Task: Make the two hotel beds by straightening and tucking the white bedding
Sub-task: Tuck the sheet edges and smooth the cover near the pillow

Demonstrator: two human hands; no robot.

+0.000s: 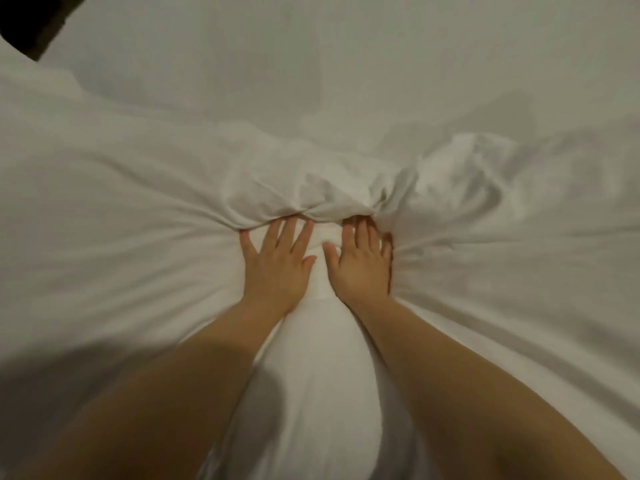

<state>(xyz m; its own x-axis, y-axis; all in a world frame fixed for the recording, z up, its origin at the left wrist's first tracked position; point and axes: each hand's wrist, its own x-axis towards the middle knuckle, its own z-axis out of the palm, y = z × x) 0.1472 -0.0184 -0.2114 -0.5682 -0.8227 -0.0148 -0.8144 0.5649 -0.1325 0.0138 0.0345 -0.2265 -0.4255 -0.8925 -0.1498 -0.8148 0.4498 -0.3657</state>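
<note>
White bedding (121, 202) fills almost the whole head view. Both my hands lie flat on it side by side near the middle, palms down, fingers straight and spread. My left hand (277, 261) and my right hand (360, 261) press into the cloth. Just beyond the fingertips the bedding is bunched into a thick wrinkled ridge (332, 188), and creases fan out to both sides. Farther back lies a smooth, flat white sheet (346, 64).
A dark strip of floor or bed surround (31, 22) shows at the top left corner. Everything else in view is white bedding.
</note>
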